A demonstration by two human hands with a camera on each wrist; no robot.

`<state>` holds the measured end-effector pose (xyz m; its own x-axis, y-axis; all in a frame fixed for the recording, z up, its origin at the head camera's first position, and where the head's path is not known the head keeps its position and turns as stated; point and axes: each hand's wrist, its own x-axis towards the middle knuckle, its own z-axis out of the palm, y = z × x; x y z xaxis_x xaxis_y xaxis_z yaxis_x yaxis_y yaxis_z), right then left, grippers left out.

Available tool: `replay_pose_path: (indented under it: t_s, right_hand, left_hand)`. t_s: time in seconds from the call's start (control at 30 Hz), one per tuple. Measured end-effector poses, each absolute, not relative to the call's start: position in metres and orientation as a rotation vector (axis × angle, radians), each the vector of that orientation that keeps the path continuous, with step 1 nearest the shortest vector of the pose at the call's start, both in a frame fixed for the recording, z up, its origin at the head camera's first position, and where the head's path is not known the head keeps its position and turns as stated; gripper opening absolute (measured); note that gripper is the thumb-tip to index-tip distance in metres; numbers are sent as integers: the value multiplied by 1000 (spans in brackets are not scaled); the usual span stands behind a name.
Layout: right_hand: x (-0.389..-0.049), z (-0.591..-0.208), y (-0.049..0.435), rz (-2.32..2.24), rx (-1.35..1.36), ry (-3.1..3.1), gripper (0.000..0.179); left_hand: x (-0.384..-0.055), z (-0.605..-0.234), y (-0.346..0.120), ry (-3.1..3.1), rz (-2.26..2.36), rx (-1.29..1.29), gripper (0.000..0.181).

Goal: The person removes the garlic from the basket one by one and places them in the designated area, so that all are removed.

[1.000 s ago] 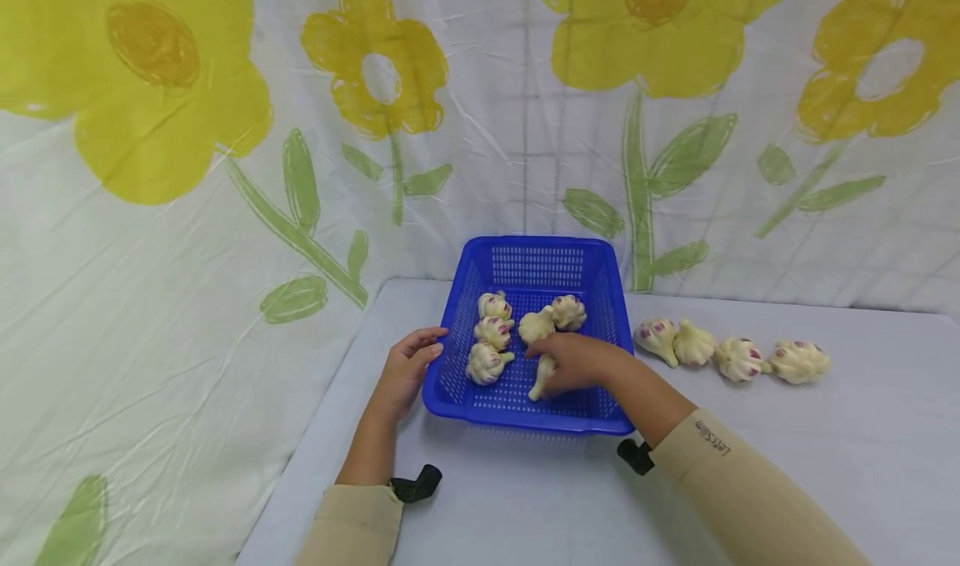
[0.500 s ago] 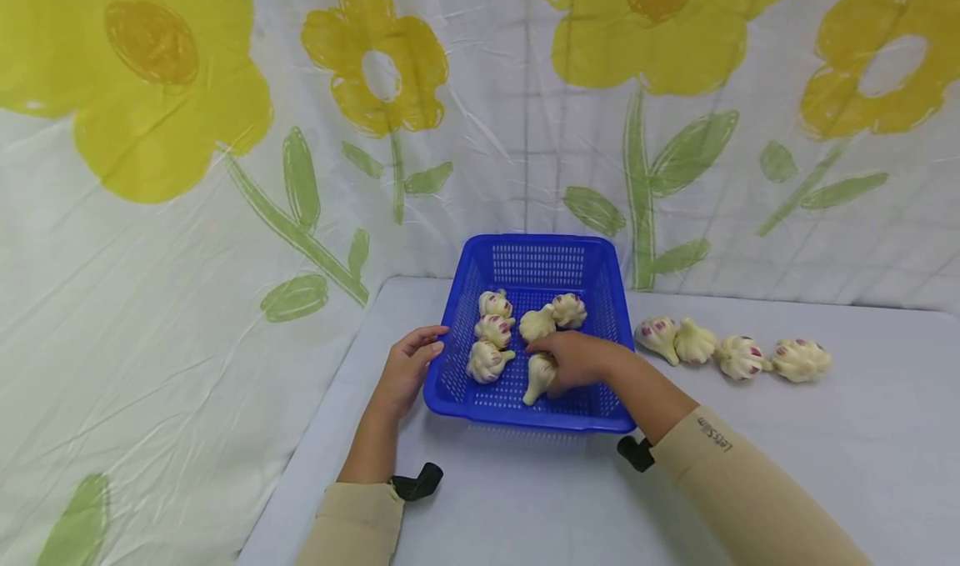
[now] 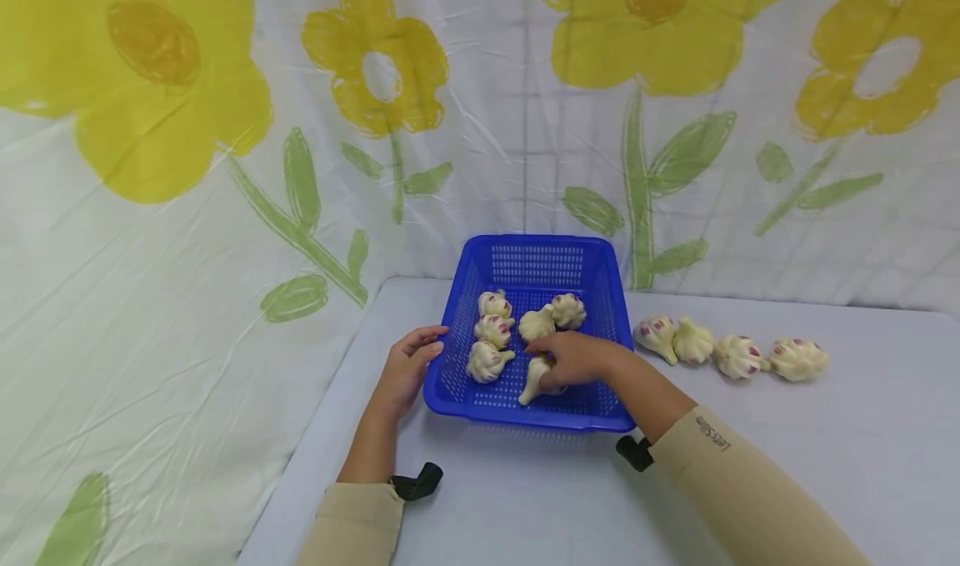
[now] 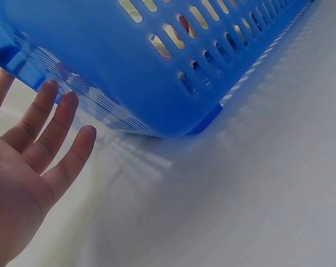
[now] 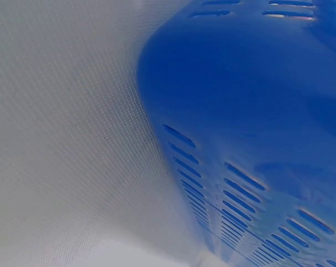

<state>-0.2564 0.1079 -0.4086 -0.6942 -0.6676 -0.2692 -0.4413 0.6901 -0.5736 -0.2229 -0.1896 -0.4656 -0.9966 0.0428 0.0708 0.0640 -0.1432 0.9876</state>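
A blue plastic basket (image 3: 543, 423) with slotted walls holds several white garlic bulbs with purple marks. My right hand (image 3: 576, 358) reaches inside and grips one garlic bulb (image 3: 532, 379) near the front; its stem points toward the front left and the hand covers part of it. Beyond lies a pair of bulbs (image 3: 537, 325), and a row of three bulbs (image 3: 487, 363) runs along the left side. At the basket's left rim is my left hand (image 3: 405, 370), its fingers (image 4: 64, 119) extended along the outer wall. The right wrist view shows only the basket wall (image 5: 240, 100), not the hand.
Right of the basket, several more garlic bulbs (image 3: 741, 358) lie in a row on the white-covered table (image 3: 750, 441). A white curtain (image 3: 480, 174) with yellow flowers hangs behind and to the left.
The garlic bulb under my right hand has turned and shifted slightly, its stem end moving left. The left hand, the basket and the other bulbs stay where they were.
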Motion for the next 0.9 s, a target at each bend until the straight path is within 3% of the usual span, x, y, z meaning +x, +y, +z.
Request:
replay_pose_path:
  t_s: [0.9]
  right_hand:
    - [-259,-409,109,-664,-860,2435,63]
  left_hand:
    - [-223,-466,-189,-2080,-2332,-106,21]
